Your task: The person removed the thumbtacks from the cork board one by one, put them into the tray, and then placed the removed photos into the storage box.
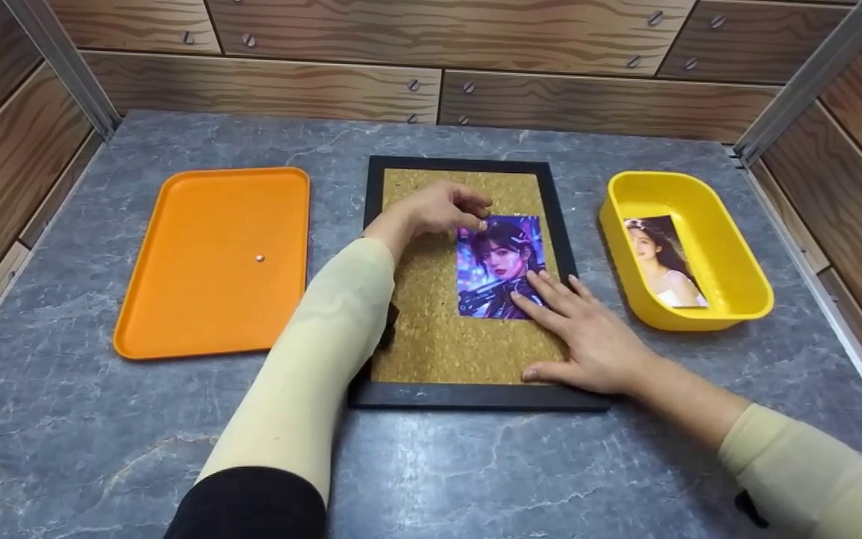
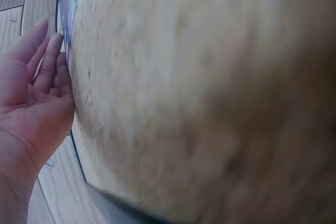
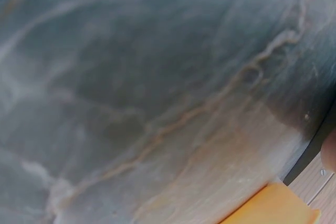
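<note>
In the head view a black-framed cork board lies flat on the table. On it is a purple and blue picture card of a dark-haired figure. My left hand is at the card's upper left corner, its thumb touching there. The left wrist view shows that hand with thumb and fingers apart and nothing visibly held. My right hand is spread flat, fingertips resting on the card's lower right part and thumb on the cork. Only a fingertip of it shows in the right wrist view.
To the left lies an orange tray with one small shiny metal piece on it. A yellow bin stands to the right, holding a portrait photo. Wood-patterned panels wall in the grey marbled table.
</note>
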A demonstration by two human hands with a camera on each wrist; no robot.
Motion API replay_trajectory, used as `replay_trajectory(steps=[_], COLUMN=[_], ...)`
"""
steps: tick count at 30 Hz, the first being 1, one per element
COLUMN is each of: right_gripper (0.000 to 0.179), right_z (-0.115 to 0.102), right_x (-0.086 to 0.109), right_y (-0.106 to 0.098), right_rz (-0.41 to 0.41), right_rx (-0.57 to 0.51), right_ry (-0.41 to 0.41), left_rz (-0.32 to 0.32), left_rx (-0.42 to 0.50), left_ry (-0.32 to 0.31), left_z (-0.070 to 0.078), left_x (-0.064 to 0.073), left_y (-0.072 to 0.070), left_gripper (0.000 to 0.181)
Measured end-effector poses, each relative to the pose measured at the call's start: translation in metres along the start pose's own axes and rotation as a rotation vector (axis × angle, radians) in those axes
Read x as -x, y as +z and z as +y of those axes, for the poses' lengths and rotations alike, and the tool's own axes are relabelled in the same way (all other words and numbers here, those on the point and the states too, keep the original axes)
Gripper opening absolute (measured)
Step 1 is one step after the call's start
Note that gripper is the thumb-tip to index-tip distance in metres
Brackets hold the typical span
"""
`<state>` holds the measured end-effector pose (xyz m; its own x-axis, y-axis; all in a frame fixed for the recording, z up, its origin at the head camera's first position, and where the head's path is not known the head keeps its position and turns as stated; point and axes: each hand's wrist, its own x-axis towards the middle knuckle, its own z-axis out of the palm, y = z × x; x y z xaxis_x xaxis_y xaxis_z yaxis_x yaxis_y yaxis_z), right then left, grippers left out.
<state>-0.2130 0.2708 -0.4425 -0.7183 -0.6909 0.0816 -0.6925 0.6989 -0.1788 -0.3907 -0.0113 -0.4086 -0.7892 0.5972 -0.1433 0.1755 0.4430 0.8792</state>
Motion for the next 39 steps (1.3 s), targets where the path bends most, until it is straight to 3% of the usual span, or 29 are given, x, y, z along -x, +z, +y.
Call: replay_trajectory(steps=[10,19,31,39], right_gripper=[0.101,0.102,0.101,0.100], right_z=[0.001,0.000,0.001,0.000], right_x=[0.001,0.000,0.000,0.000], right_y=[0.000,0.001,0.000,0.001], right_rz=[0.015,0.039,0.046,0.051], right_rx=[0.007,0.004,0.006,0.002], right_ry=[-0.012,-0.023,-0.021,-0.025], left_rz=[-0.060,-0.031,0.016,0.016], left_rx=[-0.067,-0.077,-0.126,-0.188], left_ry=[-0.055,-0.003,0.035,0.006], left_z=[0.010,0.010,0.013,0.009], left_x=[-0.002,-0.008,-0.007,-0.007], left_y=[-0.008,-0.003,0.004,0.003], left_gripper=[0.053,0.048,0.046,0.043])
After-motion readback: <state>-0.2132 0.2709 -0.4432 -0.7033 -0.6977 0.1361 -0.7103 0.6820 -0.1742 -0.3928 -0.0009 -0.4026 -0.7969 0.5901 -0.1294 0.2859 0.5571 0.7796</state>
